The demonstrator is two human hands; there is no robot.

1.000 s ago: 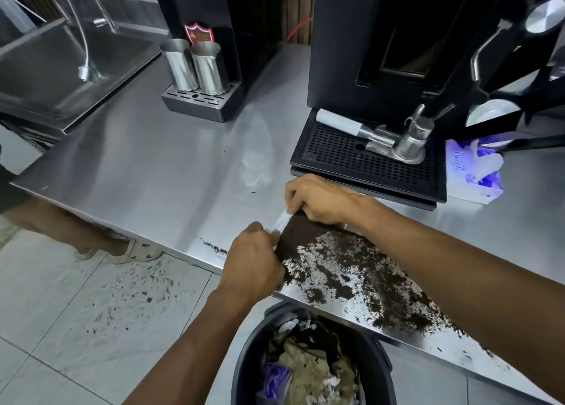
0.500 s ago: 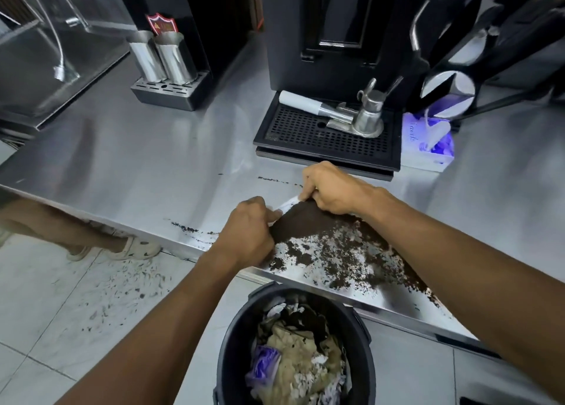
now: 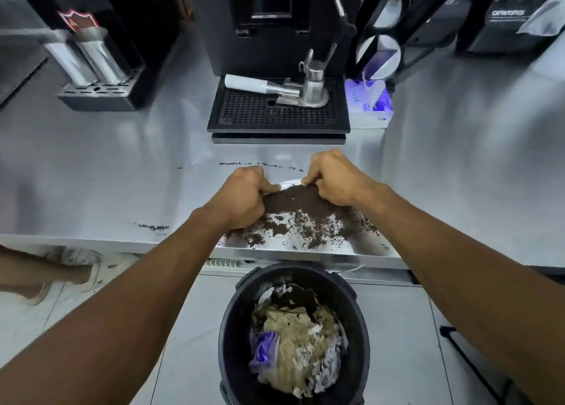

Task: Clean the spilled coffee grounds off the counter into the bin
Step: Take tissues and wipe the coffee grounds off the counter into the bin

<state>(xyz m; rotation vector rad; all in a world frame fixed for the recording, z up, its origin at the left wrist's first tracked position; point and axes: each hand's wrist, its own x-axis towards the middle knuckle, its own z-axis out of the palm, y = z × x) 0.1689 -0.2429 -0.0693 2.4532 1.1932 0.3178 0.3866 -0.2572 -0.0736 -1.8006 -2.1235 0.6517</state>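
A stainless-steel counter (image 3: 107,172) runs across a coffee station, an espresso machine's drip tray (image 3: 276,112) at the far side and a black bin (image 3: 232,328), already part full of rubbish, on the floor below the near edge. A person's left hand (image 3: 244,199) and right hand (image 3: 336,181) are both curled closed, pinching the two ends of a white tissue (image 3: 289,184) pressed to the steel. Its long axis runs left to right, parallel to the counter edge. Just near of it lies the heap of coffee grounds (image 3: 293,202), thinning into a scatter toward the edge directly above the bin. The grounds look light, loose and prone to smear; the tissue is soft and likely to buckle unless held taut at both ends. Thin trails of grounds remain farther back and to the left.
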